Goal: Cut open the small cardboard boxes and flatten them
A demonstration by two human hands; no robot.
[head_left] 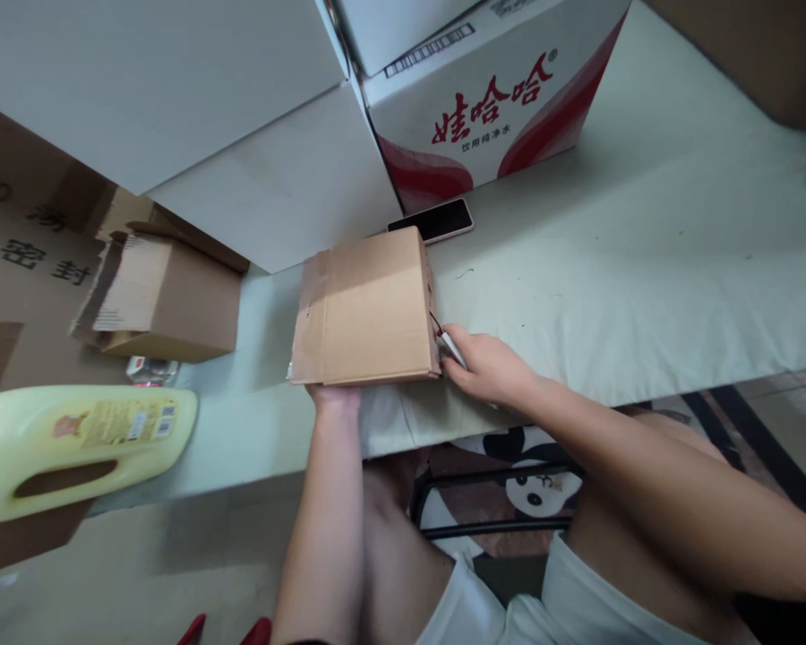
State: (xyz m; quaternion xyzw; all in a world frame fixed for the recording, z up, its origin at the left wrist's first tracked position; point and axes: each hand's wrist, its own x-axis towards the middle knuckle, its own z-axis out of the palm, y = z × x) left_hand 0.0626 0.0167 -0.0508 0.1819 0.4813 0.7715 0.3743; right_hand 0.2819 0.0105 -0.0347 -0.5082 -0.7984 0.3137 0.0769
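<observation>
A brown cardboard box (376, 305), with clear tape along its left end, is in front of me at the table's near edge. Under its near edge reaches my left hand (334, 394), holding the box from below; the fingers are hidden behind the cardboard. At the box's right side, my right hand (487, 365) is closed around a slim white-handled tool (454, 349). A thin dark tip on the tool points at that side of the box; its exact kind is unclear. Just beyond the box lies a phone (443, 220) with a dark screen.
White cartons (275, 179) and a red-and-white water carton (490, 116) stand at the back. To the left are an opened cardboard box (175, 300) and a pale yellow jug (175, 408). A pale cloth covers the table (645, 296). A panda-patterned seat (537, 488) shows below.
</observation>
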